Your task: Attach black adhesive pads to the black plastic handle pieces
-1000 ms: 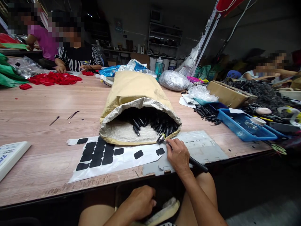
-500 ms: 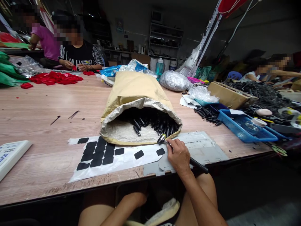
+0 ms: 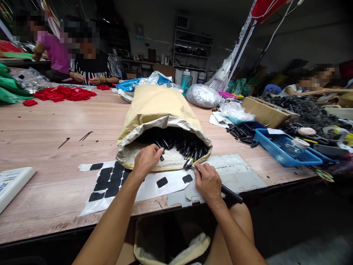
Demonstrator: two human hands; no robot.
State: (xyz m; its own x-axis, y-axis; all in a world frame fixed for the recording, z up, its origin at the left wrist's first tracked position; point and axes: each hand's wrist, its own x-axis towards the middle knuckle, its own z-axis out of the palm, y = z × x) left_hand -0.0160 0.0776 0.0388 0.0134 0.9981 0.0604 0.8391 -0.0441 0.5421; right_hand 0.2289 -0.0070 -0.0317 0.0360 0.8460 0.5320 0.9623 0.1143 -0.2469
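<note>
A yellow woven sack (image 3: 165, 101) lies on the table with its mouth facing me, and many black tool-like parts (image 3: 193, 147) lie inside. My left hand (image 3: 148, 158) is at the sack's mouth, thumb and fingers closed on one black part (image 3: 161, 158). My right hand (image 3: 209, 182) is wrapped round a small hammer (image 3: 231, 193); its metal head (image 3: 188, 163) is by the sack's lower right rim. Beneath my left forearm is a white sheet (image 3: 149, 189) with black rounded stickers (image 3: 162, 182). A grey board (image 3: 234, 171) lies under my right hand.
Blue trays (image 3: 286, 156) and a pile of black parts (image 3: 242, 134) sit at the right. Red pieces (image 3: 64, 94) lie at the back left, near a seated person (image 3: 93, 68). A white box (image 3: 15, 184) is at the left edge. An open sack (image 3: 193, 252) is below the table edge.
My left hand has come up from below the table edge to the sack's mouth and closed on a black part. My right hand still holds the hammer in nearly the same place.
</note>
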